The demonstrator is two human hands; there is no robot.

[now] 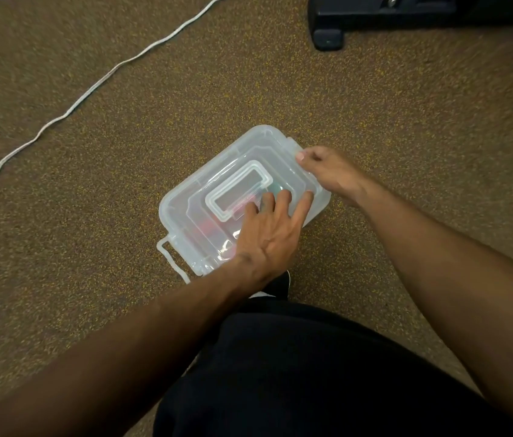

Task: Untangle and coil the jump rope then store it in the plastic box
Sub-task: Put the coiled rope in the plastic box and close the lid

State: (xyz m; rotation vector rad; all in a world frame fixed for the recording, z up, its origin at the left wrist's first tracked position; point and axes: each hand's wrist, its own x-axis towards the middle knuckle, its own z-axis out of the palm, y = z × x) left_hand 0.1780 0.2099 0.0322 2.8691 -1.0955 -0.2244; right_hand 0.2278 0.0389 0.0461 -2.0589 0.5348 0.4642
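A clear plastic box [204, 184] lies on the brown carpet with its lid on and a flat carry handle [239, 190] on top. Blurred red and green shapes [214, 230] show through the lid; I cannot tell whether they are the jump rope. My left hand [269, 231] lies flat on the lid with its fingers spread. My right hand [327, 171] pinches the latch at the box's far right end. The latch at the near left end [170, 257] hangs loose on the floor.
A white cord [91, 89] snakes across the carpet from the upper middle to the left edge. A black base of some equipment [375, 17] stands at the top right. My black-clad knee [296, 373] and a shoe tip [277, 287] sit just below the box.
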